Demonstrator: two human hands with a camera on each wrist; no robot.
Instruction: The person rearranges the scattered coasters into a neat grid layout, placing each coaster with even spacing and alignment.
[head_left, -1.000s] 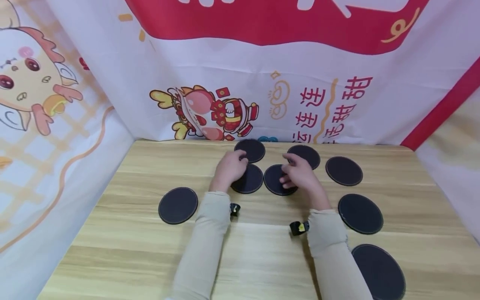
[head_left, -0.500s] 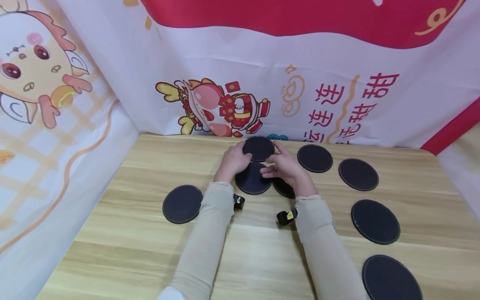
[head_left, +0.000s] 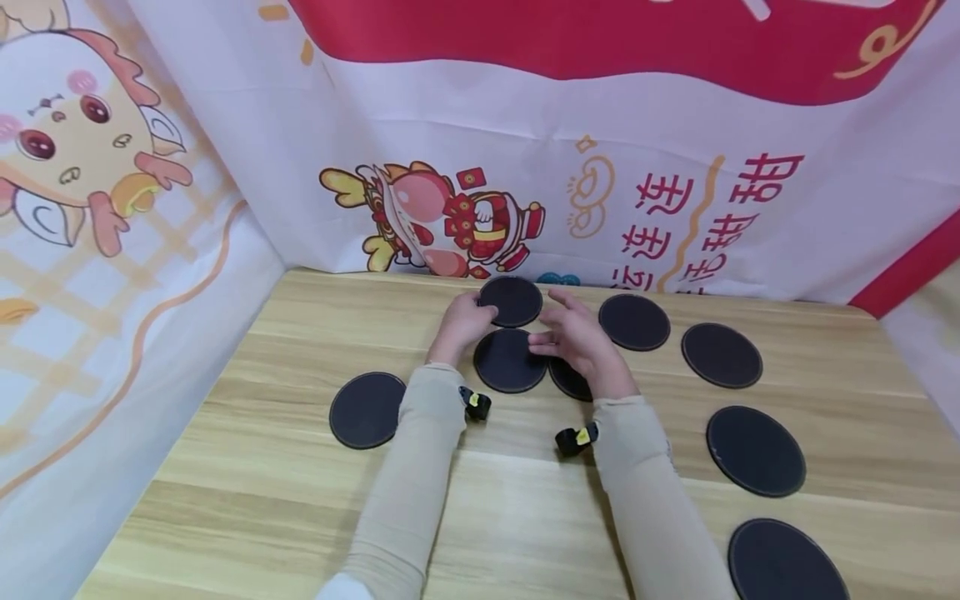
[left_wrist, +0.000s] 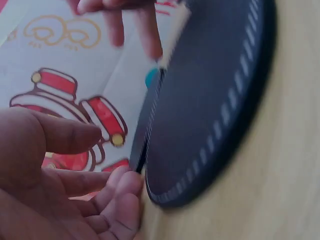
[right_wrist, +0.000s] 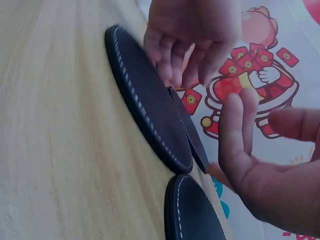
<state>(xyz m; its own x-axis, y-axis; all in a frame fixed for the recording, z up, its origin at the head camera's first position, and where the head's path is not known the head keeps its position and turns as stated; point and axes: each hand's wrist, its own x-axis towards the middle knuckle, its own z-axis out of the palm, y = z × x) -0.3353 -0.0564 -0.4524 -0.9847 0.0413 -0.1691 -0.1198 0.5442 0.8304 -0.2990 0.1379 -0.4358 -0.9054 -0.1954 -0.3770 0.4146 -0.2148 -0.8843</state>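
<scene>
My left hand [head_left: 462,327] touches the left edge of a round black coaster [head_left: 512,301] at the table's back edge. In the left wrist view its fingertips meet that coaster's rim, while the thumb stands apart from it. My right hand [head_left: 577,340] hovers just right of the same coaster with its fingers spread, as the right wrist view shows the right hand [right_wrist: 280,180] holding nothing. Directly in front lies a second coaster [head_left: 510,362] with pale edge stitching. A third coaster [head_left: 570,382] sits beside it, partly hidden under my right hand.
More black coasters lie flat on the wooden table [head_left: 510,500]: one at the left [head_left: 366,410] and several down the right side, such as the back right coaster [head_left: 634,322]. A printed cloth [head_left: 450,108] hangs along the table's back edge.
My right hand has moved left from over the third coaster to beside the back one. The back coaster has shifted slightly left above the second. The head view has turned a little.
</scene>
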